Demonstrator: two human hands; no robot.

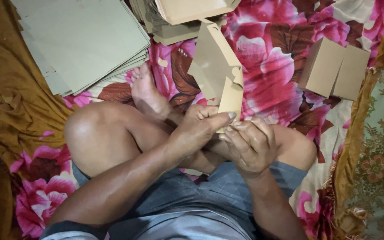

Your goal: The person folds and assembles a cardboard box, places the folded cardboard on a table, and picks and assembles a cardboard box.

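A person sits cross-legged on a pink floral cloth [281, 49]. Both hands meet above the lap, pinching the lower edge of a flat brown cardboard cutout [218, 71] that stands upright. The left hand [198, 131] grips with thumb and fingers; the right hand [252, 144] seems to clasp it too, though its fingers hide the contact. A stack of cardboard sheets [85, 40] lies behind the left knee, and a folded box [334, 69] lies to the right.

Dim, warm indoor light, strongest at centre and upper frame; corners fall off darker, notably the lower left. Soft sheen on the bent knee [95, 133] and forearm, with mild shadow beneath the legs and no hard glare. Overall soft focus with slight motion smear about the fingers; colours heavily saturated, edges slightly stretched.
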